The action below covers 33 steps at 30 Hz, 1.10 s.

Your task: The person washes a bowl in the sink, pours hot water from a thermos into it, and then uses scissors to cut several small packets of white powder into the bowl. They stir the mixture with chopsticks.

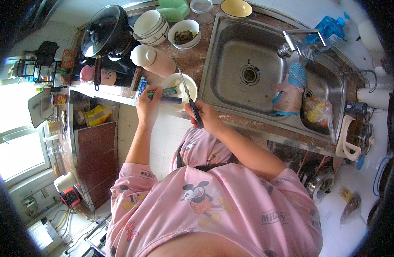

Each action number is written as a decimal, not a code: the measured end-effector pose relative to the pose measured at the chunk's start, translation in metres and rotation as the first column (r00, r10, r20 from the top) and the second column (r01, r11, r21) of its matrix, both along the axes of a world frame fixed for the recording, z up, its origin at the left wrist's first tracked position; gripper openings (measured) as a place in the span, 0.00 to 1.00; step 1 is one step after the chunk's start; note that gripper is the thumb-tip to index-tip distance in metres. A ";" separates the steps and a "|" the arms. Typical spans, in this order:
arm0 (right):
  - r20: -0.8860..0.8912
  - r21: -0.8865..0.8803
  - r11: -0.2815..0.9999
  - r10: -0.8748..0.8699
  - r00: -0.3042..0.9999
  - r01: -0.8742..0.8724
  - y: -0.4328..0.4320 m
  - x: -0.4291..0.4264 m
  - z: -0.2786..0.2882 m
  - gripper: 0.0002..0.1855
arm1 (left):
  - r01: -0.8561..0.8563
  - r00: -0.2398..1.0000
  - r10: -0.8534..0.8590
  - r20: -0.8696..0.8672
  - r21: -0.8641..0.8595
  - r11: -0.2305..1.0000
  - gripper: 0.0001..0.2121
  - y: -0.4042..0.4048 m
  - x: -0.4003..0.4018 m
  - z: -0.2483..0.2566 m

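My left hand (148, 106) holds a narrow blue-and-green packet (163, 92) over the near left part of a white bowl (194, 84). A dark blue length (171, 100) shows just below the packet; whether it is part of it I cannot tell. Pale contents lie in the bowl. In my right hand (206, 116) is a slim knife (183, 79) with a black handle, its blade pointing away from me across the bowl. Another blue packet (141, 84) lies on the counter left of the bowl. Behind the bowl stands a pale jug (160, 62).
A steel sink (238, 98) with a faucet (290, 41) is on the right; pink-and-blue gloves (288, 96) and a bagged item (317, 110) lie there. Stacked bowls (151, 27), a bowl of dark food (185, 35) and a lidded black pan (105, 32) stand behind.
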State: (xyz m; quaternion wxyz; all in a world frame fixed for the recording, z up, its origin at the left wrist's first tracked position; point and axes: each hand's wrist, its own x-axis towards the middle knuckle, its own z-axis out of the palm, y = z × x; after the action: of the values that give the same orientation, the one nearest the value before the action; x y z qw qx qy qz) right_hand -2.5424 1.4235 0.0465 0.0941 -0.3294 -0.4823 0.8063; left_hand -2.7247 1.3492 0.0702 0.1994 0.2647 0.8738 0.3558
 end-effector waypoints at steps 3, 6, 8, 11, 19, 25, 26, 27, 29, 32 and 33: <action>-0.012 0.051 0.992 0.118 0.993 -0.117 0.001 0.001 -0.006 0.19 | -0.064 0.996 0.063 -0.061 -0.013 0.998 0.14 0.005 0.008 0.011; -0.060 -0.002 0.992 0.125 0.990 -0.126 -0.004 0.005 0.002 0.20 | -0.039 0.995 0.043 -0.094 0.046 0.998 0.14 0.004 0.005 0.007; -0.083 -0.014 0.995 0.097 0.992 -0.099 -0.011 0.005 -0.003 0.23 | -0.027 0.991 0.034 -0.131 0.056 0.998 0.15 0.004 0.006 0.009; -0.080 -0.043 0.993 0.105 0.991 -0.109 -0.015 0.007 -0.003 0.25 | -0.059 0.989 0.064 -0.132 0.040 0.997 0.16 0.009 0.014 0.020; -0.098 -0.154 0.973 0.158 0.983 -0.172 -0.024 0.013 0.004 0.26 | -0.156 0.946 0.175 -0.271 0.093 0.983 0.17 0.013 0.008 0.017; -0.103 -0.249 0.958 0.117 0.988 -0.140 -0.027 0.023 -0.004 0.27 | -0.213 0.951 0.247 -0.187 0.182 0.960 0.20 0.011 0.000 0.008; -0.094 -0.266 0.952 0.130 0.987 -0.151 -0.028 0.023 -0.003 0.27 | -0.212 0.948 0.252 -0.196 0.205 0.956 0.20 0.010 -0.002 0.006; -0.085 -0.283 0.945 0.143 0.986 -0.161 -0.028 0.024 -0.002 0.28 | -0.210 0.944 0.257 -0.205 0.227 0.951 0.20 0.009 -0.003 0.004; -0.064 -0.284 0.945 0.150 0.987 -0.162 -0.029 0.025 -0.001 0.28 | -0.227 0.957 0.266 -0.113 0.277 0.934 0.21 0.006 -0.011 -0.008; -0.049 -0.237 0.955 0.169 0.984 -0.176 -0.029 0.027 0.002 0.29 | -0.320 0.947 0.313 0.071 0.289 0.902 0.21 0.003 -0.014 -0.016; -0.046 -0.214 0.960 0.176 0.983 -0.182 -0.029 0.028 0.004 0.29 | -0.359 0.933 0.333 0.140 0.278 0.891 0.21 0.003 -0.014 -0.017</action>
State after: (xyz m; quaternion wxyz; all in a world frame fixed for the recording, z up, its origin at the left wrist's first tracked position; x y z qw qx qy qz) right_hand -2.5144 1.3947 0.0504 -0.0092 -0.2820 -0.4177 0.8637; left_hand -2.7390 1.3518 0.0533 0.1289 0.1159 0.8332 0.5251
